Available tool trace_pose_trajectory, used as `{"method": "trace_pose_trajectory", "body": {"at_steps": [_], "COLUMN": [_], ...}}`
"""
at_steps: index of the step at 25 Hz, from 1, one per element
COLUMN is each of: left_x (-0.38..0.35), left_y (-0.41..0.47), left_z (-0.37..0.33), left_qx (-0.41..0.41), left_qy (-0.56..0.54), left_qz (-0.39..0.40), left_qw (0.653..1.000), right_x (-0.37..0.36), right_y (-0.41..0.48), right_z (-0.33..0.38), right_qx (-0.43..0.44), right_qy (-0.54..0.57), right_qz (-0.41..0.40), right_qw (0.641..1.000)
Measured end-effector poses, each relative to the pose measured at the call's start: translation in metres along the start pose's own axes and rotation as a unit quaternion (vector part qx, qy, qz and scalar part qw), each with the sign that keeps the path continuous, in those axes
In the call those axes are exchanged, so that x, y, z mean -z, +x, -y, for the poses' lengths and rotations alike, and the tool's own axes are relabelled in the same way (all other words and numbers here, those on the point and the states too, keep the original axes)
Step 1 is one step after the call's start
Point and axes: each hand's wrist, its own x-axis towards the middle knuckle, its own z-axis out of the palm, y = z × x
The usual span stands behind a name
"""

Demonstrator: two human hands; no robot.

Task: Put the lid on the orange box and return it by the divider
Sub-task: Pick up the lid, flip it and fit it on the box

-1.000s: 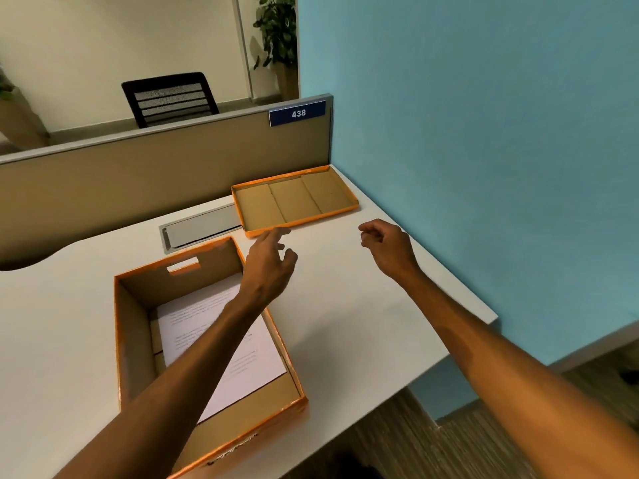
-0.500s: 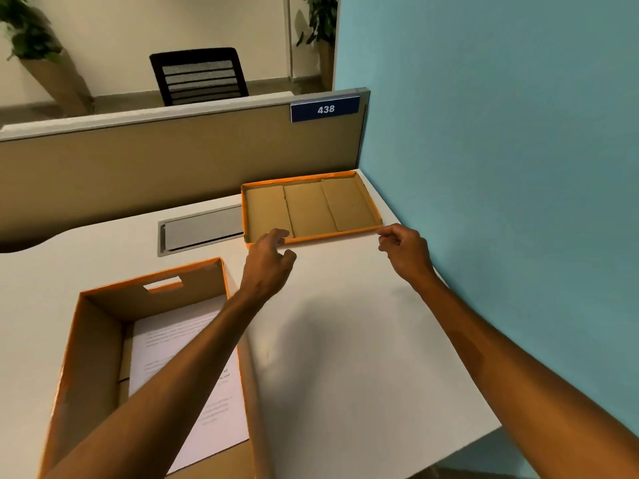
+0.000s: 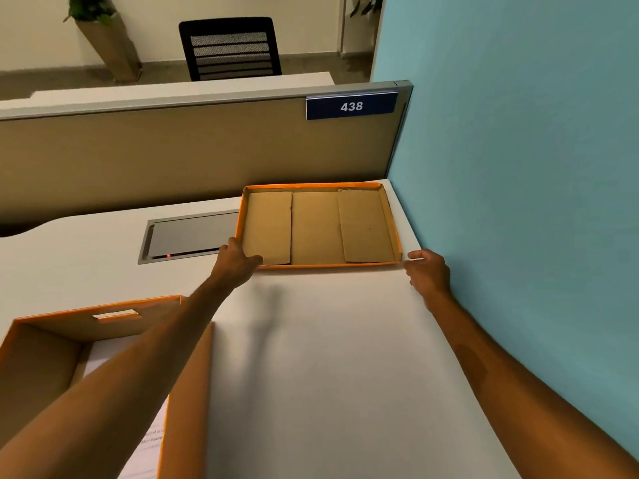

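In the head view, the lid (image 3: 318, 227) lies upside down on the white desk (image 3: 328, 368), its brown cardboard inside facing up, in the far corner where the beige divider (image 3: 193, 157) meets the blue wall (image 3: 518, 167). The left hand (image 3: 237, 262) is at the lid's near left corner, thumb over the rim and onto the inside, the fingers hidden on the outer side, so it seems to pinch that corner. The right hand (image 3: 428, 271) is at the lid's near right corner, fingers loosely curled, its fingertips just beside or touching the rim; I cannot tell which. The orange box (image 3: 186, 392) stands open on the desk, nearer than the lid and to its left, with paper (image 3: 148, 444) inside. Just left of the lid, a grey metal flap (image 3: 190, 236) is set into the desk.
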Motion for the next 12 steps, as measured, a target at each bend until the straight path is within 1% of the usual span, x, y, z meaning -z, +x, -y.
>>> {"method": "trace_pose_trajectory", "body": {"at_steps": [2, 6, 9, 12], "left_x": [-0.005, -0.014, -0.016, -0.015], "left_y": [0.014, 0.036, 0.044, 0.05], "left_z": [0.001, 0.0, -0.001, 0.001], "left_qx": [0.032, 0.081, 0.136, 0.177], "left_qy": [-0.004, 0.025, -0.025, -0.088], "left_qz": [-0.003, -0.021, -0.03, -0.049], "left_qw": [0.999, 0.996, 0.99, 0.979], "right_x": [-0.005, -0.017, -0.024, -0.026], "right_y": [0.018, 0.043, 0.055, 0.063], "right_z": [-0.006, -0.009, -0.004, 0.001], "right_qx": [-0.026, -0.05, -0.068, -0.104], "right_qy": [0.011, 0.033, 0.06, 0.117], "right_qz": [0.0, 0.009, 0.015, 0.044], "right_qw": [1.0, 0.998, 0.996, 0.987]}}
